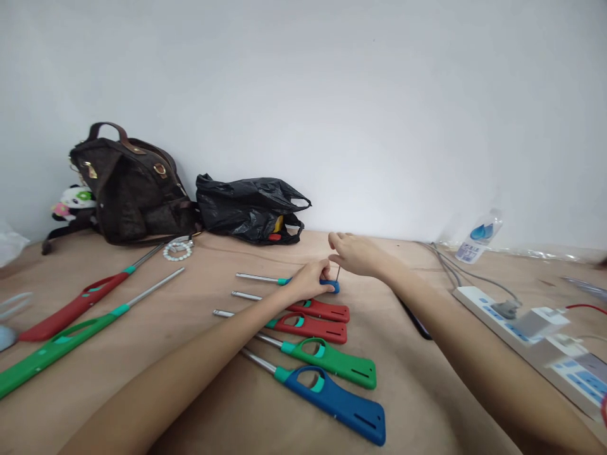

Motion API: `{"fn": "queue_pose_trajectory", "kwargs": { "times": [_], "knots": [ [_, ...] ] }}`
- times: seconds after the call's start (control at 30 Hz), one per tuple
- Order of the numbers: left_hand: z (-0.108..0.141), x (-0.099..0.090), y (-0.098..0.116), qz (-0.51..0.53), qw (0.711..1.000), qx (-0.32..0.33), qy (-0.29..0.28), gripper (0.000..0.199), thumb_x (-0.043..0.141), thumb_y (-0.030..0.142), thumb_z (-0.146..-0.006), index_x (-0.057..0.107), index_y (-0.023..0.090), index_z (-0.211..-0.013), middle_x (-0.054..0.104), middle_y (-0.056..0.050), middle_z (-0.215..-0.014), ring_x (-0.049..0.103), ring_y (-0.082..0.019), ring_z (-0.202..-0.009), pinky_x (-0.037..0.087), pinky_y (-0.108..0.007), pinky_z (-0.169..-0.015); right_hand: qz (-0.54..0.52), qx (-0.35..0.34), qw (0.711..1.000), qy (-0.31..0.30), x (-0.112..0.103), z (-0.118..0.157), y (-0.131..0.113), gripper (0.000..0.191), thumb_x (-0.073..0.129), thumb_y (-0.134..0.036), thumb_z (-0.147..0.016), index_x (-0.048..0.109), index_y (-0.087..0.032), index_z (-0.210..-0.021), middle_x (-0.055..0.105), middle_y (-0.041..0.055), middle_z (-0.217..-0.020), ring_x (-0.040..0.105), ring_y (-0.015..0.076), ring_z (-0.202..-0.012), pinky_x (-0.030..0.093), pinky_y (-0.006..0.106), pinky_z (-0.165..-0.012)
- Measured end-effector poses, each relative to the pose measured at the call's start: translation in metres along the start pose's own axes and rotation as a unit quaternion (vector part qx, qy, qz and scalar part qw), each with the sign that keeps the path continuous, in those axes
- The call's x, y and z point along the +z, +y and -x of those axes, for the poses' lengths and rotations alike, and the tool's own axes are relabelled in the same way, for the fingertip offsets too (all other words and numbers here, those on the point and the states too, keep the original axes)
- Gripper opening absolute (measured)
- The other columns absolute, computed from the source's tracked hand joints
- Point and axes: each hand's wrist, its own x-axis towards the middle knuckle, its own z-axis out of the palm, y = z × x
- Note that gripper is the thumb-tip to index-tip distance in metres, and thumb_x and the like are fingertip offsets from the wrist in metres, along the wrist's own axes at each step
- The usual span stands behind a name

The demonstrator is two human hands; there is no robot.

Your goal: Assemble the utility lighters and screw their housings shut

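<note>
The farthest blue gas lighter [336, 287] lies flat on the table, its metal barrel pointing left. My left hand [307, 282] presses on its handle with closed fingers and hides most of it. Just to the right, my right hand [356, 254] is closed around a thin rod [338, 273], held nearly upright with its lower tip at the lighter's handle end. The rod's upper part is hidden in my fingers. Nearer me lie a red lighter [327, 310], another red lighter [322, 328], a green lighter [341, 364] and a blue lighter [346, 404], partly behind my left forearm.
Longer red [71, 309] and green [61, 351] lighters lie at left. Along the wall are a dark backpack [137, 196], a black plastic bag [237, 208] and a bottle [480, 235]. A beaded bracelet [177, 251] sits before them. A power strip [493, 319] with plugs and cables occupies the right.
</note>
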Motion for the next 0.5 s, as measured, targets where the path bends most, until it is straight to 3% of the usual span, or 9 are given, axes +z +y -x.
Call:
{"fn": "queue_pose_trajectory", "kwargs": {
  "times": [0.13, 0.23, 0.33, 0.4, 0.5],
  "knots": [
    [0.000, 0.000, -0.001, 0.007, 1.000, 0.004, -0.004, 0.028, 0.071, 0.021, -0.063, 0.044, 0.019, -0.071, 0.054, 0.003, -0.070, 0.054, -0.015, -0.065, 0.041, -0.025, -0.060, -0.078, -0.037, 0.996, -0.036, -0.003, 0.001, 0.007, 0.020, 0.053, -0.007, -0.085, 0.052, -0.014, -0.104, 0.065, 0.0105, -0.104, 0.063, 0.0174, -0.085, 0.040, 0.023, -0.062],
    [0.000, 0.000, -0.001, 0.007, 1.000, 0.009, 0.001, 0.029, 0.072, 0.022, -0.063, 0.045, 0.019, -0.072, 0.053, 0.003, -0.070, 0.053, -0.015, -0.067, 0.041, -0.026, -0.061, -0.028, 0.027, 0.999, -0.017, -0.001, -0.003, 0.003, 0.010, 0.053, -0.018, -0.092, 0.055, -0.012, -0.098, 0.068, 0.0133, -0.092, 0.064, 0.0211, -0.080, 0.039, 0.026, -0.060],
    [0.000, -0.001, 0.000, 0.007, 1.000, 0.011, 0.006, 0.028, 0.072, 0.022, -0.063, 0.045, 0.019, -0.072, 0.053, 0.003, -0.071, 0.053, -0.015, -0.068, 0.041, -0.026, -0.062, 0.010, 0.065, 0.998, 0.001, 0.003, -0.003, -0.003, 0.026, 0.043, -0.031, -0.098, 0.058, -0.010, -0.097, 0.067, 0.0168, -0.088, 0.066, 0.0260, -0.084, 0.041, 0.029, -0.064],
    [0.000, 0.000, -0.001, 0.008, 1.000, 0.009, 0.004, 0.027, 0.072, 0.021, -0.064, 0.046, 0.018, -0.072, 0.054, 0.003, -0.071, 0.053, -0.015, -0.067, 0.041, -0.026, -0.062, -0.013, 0.039, 0.999, 0.018, 0.006, -0.001, -0.002, 0.024, 0.043, -0.030, -0.098, 0.056, -0.010, -0.102, 0.066, 0.0171, -0.098, 0.064, 0.0255, -0.092, 0.043, 0.029, -0.069],
    [0.000, 0.000, -0.002, 0.009, 1.000, 0.005, 0.001, 0.027, 0.072, 0.022, -0.065, 0.047, 0.018, -0.073, 0.055, 0.002, -0.072, 0.054, -0.015, -0.067, 0.041, -0.025, -0.061, -0.076, -0.030, 0.997, 0.003, 0.007, 0.003, 0.004, 0.015, 0.052, -0.013, -0.090, 0.055, -0.013, -0.104, 0.063, 0.0122, -0.110, 0.063, 0.0188, -0.094, 0.044, 0.024, -0.072]
  ]
}}
